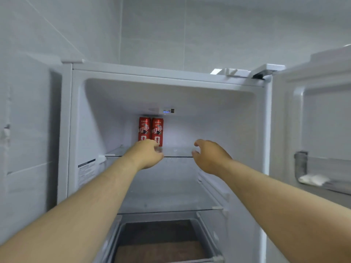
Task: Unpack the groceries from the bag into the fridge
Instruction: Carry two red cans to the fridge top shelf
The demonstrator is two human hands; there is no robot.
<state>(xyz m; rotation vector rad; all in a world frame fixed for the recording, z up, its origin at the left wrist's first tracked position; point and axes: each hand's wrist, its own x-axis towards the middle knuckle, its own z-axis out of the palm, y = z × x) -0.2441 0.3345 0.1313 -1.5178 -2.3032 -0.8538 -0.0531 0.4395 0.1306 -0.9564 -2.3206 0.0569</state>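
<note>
A grey tiled wall (209, 35) stands behind; a blurred white bundle (313, 180), perhaps cloth, lies at right.

The left hand (150, 155) and right hand (209, 157) hover, apparently empty, by two upright red cans (157, 130).

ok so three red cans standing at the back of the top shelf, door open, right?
Not three: the head view shows two red cans standing side by side at the back of the top shelf, door open.

Left hand (149, 155), right hand (209, 158), loosely curled
</note>
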